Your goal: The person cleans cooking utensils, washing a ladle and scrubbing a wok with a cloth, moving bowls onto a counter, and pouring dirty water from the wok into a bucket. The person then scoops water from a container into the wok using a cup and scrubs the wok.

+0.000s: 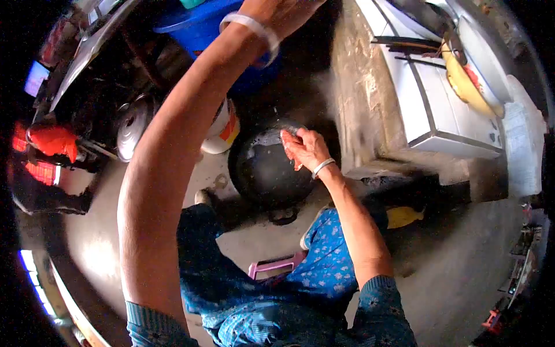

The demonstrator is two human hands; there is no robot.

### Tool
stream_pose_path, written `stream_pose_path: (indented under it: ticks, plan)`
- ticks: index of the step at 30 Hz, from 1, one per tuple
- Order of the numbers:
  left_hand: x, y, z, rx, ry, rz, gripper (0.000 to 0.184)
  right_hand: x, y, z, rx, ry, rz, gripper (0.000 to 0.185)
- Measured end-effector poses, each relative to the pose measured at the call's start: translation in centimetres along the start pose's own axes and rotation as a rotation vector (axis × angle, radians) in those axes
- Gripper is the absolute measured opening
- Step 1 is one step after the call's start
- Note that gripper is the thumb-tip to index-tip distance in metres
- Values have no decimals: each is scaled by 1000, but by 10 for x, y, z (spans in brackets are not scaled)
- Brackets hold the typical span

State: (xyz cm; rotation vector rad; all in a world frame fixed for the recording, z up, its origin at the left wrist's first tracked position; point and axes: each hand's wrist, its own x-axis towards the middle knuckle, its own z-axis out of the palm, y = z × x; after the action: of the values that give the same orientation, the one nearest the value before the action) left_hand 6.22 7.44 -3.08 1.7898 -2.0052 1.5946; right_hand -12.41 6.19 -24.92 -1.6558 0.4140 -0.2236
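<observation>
My right hand point(312, 149) is closed around a limp, orange-red piece point(291, 149), whose kind I cannot make out. It is held over a wide black pan point(263, 185) on the floor, with what looks like water and some foam inside. My left hand point(283, 13) reaches far forward to the top edge of the view, near a blue tub point(184, 26). Its fingers are cut off by the frame, so what they hold or touch is hidden. A pale bangle circles each wrist.
A white bucket point(222, 130) stands left of the pan, near a metal lid point(133, 130). To the right is a worn wooden block point(364, 110) beside a tiled ledge point(448, 136) bearing basins. A pink stool point(277, 265) shows between my legs.
</observation>
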Motion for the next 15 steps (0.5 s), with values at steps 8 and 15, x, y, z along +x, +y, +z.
stream_pose_path:
  ticks: [8, 15]
  plan:
    - [-132, 16, -46, -1115, -138, -1046, 28, 7, 24, -3, 241, 22, 147, 16]
    - [-310, 130, -46, -1167, -357, -1462, 19, 10, 83, 10, -382, 35, 270, 22]
